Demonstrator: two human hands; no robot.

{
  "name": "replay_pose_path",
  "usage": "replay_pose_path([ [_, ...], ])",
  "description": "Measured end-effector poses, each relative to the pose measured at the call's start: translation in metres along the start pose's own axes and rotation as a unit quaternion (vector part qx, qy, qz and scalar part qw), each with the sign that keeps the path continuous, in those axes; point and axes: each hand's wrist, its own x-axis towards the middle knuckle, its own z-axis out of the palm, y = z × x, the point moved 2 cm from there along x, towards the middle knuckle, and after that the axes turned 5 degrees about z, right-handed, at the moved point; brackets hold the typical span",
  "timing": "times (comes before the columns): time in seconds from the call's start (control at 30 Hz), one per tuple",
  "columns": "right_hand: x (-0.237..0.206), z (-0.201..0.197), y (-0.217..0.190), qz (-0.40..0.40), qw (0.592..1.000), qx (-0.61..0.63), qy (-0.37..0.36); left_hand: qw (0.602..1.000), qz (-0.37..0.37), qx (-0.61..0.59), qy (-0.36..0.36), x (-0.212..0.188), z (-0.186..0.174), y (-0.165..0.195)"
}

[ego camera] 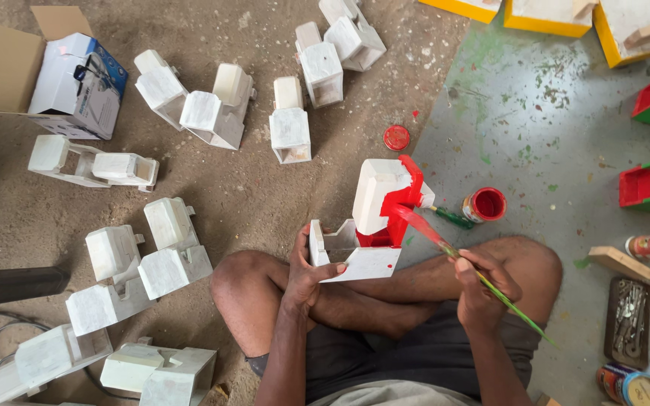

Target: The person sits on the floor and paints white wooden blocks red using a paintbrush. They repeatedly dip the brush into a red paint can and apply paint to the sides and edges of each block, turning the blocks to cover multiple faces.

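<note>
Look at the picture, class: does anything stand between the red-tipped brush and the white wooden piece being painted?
Nothing visible does. The right hand holds the brush, whose bristles already lie on the red part of the wooden piece, which the left hand steadies.

white primed wooden toys point(163, 259) on dirt floor, cardboard box point(1, 64), red lid point(396, 137), yellow pieces point(547, 16)

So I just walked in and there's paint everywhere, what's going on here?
A person sits cross-legged on the floor. The left hand steadies a white wooden piece, partly painted red, while the right hand works a green-handled brush against it. An open red paint tin stands beside it; unpainted white pieces lie around.
</note>
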Motion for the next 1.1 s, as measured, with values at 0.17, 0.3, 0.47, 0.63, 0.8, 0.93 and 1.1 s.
replay_pose_path([
  [0.17,-0.004,-0.001,-0.005,0.004,1.0,0.012,-0.005,1.0,0.002,-0.002,-0.003,-0.001,0.002,0.0],
  [0.3,0.0,0.007,-0.002,0.006,0.999,0.05,-0.018,1.0,0.007,-0.006,-0.007,-0.002,0.003,0.001],
  [0.47,0.004,0.007,0.001,-0.008,0.999,0.027,-0.018,1.0,0.007,-0.007,0.001,-0.003,0.002,0.0],
  [0.63,0.003,0.002,0.0,0.002,0.997,0.072,-0.008,1.0,0.009,0.0,-0.004,-0.001,0.001,-0.002],
  [0.8,0.009,0.005,0.0,-0.002,0.997,0.065,-0.036,1.0,0.006,0.01,-0.005,-0.001,0.003,0.0],
  [0.93,0.011,0.003,0.0,-0.011,0.999,0.046,-0.021,1.0,0.001,0.013,-0.001,-0.002,0.003,0.001],
  [1.1,0.007,-0.001,-0.007,-0.004,1.0,0.016,0.015,1.0,-0.004,0.015,-0.001,-0.002,0.003,0.0],
])
